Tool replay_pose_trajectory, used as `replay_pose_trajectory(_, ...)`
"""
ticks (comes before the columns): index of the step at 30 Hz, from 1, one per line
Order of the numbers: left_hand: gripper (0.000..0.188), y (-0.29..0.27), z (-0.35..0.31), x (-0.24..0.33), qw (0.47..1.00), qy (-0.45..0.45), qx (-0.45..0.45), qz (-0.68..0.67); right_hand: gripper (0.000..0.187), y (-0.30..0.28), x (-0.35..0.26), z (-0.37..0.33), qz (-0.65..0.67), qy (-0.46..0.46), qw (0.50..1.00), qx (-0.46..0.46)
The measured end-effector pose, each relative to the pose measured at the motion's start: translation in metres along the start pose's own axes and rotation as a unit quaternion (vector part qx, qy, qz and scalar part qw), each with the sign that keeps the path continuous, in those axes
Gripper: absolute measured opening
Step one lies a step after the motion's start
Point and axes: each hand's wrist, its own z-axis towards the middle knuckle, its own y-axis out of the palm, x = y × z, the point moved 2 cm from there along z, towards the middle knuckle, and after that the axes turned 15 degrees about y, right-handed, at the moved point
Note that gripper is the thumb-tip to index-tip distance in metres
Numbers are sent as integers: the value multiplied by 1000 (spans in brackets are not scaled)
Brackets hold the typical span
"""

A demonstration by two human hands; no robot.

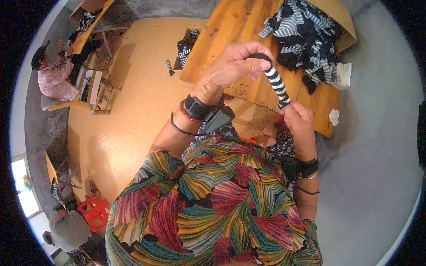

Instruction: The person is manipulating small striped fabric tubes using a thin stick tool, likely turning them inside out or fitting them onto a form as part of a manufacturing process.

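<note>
A black-and-white striped knitted sock (277, 84) is stretched between my two hands above the near edge of the wooden table. My left hand (237, 66) is closed on its dark upper end, with the thumb pressed along the fabric. Lower and to the right, my right hand (299, 119) pinches the other end between thumb and fingers. Beyond it on the table lies a loose pile of similar socks (306, 40), striped in grey, black and white.
A cardboard box (345, 24) stands behind the pile. On the floor left of the wooden table (217, 33) sits a box of striped socks (184, 53), with one sock (169, 67) beside it. Two people (57, 77) work at far left, near a red stool (94, 213).
</note>
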Motion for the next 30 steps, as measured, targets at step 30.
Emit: replay_pose_trajectory(30,41,-10,-14,-61,940,123,198,-249,23,10,5,-6,237,32,965,-109)
